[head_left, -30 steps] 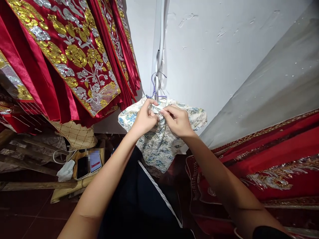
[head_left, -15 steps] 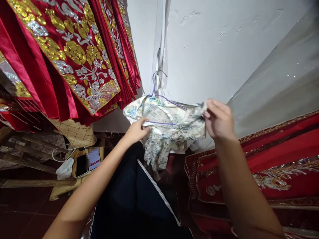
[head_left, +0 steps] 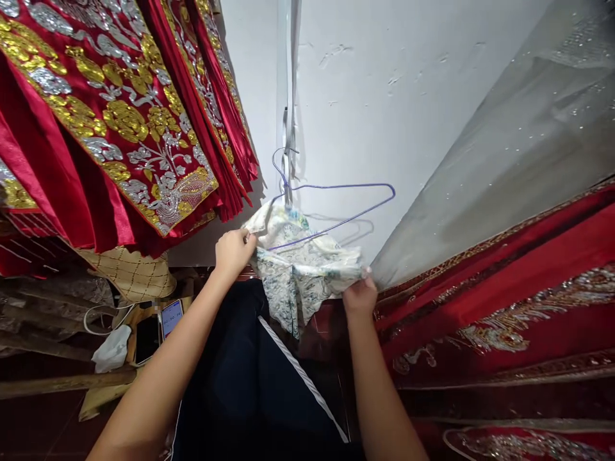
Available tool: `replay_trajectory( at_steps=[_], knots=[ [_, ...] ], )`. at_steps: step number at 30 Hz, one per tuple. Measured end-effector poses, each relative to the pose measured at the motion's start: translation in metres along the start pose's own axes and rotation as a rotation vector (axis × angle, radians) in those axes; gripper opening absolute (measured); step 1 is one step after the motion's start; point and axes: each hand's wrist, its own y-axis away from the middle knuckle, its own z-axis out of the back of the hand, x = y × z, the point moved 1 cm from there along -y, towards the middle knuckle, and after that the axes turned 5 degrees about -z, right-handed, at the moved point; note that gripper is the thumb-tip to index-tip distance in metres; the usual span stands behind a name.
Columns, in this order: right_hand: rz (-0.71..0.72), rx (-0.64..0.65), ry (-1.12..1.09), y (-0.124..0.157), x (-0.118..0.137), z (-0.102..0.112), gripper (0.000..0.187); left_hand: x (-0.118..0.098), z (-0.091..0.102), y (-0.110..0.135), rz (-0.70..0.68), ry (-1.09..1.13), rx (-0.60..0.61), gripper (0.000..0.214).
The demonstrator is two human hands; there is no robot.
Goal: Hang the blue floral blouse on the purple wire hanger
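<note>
A white shirt with a blue-green floral print (head_left: 298,275) hangs partly on a purple wire hanger (head_left: 355,186). The hanger's right arm is bare, while its left end is inside the cloth. My left hand (head_left: 232,252) is closed on the shirt at its left shoulder, close to the hanger's left end. Lower down on the right, my right hand (head_left: 361,296) pinches the shirt's other edge, a little blurred. The hanger's hook is up by a pale vertical strip (head_left: 288,77) on the wall.
Red garments with gold and silver sequins (head_left: 129,121) hang at the left. Grey sheer fabric (head_left: 504,147) and red embroidered cloth (head_left: 542,256) fill the right. Two phones, one a lit phone (head_left: 172,318), and a white crumpled item (head_left: 111,349) lie at lower left.
The shirt's right side has come off the hanger's right arm. My right hand has moved down and left with the cloth; my left hand has shifted left to the shirt's left shoulder.
</note>
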Motion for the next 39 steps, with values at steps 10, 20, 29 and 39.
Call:
replay_trajectory(
  at_steps=[10,20,29,39],
  knots=[
    [-0.269,-0.057,0.295,0.028,-0.033,-0.012,0.031,0.004,-0.033,0.06,0.187,0.752,0.091,0.051],
    [-0.568,0.647,0.293,0.067,0.016,-0.12,0.056,-0.078,0.009,0.094,-0.439,0.631,0.225,0.022],
    [-0.502,1.247,1.144,0.054,0.09,-0.136,0.051,-0.043,0.004,0.084,-0.429,0.678,0.658,0.058],
    [-0.325,1.305,1.329,0.06,0.137,-0.165,0.041,-0.047,0.009,0.094,-0.439,0.753,0.499,0.075]
  ],
)
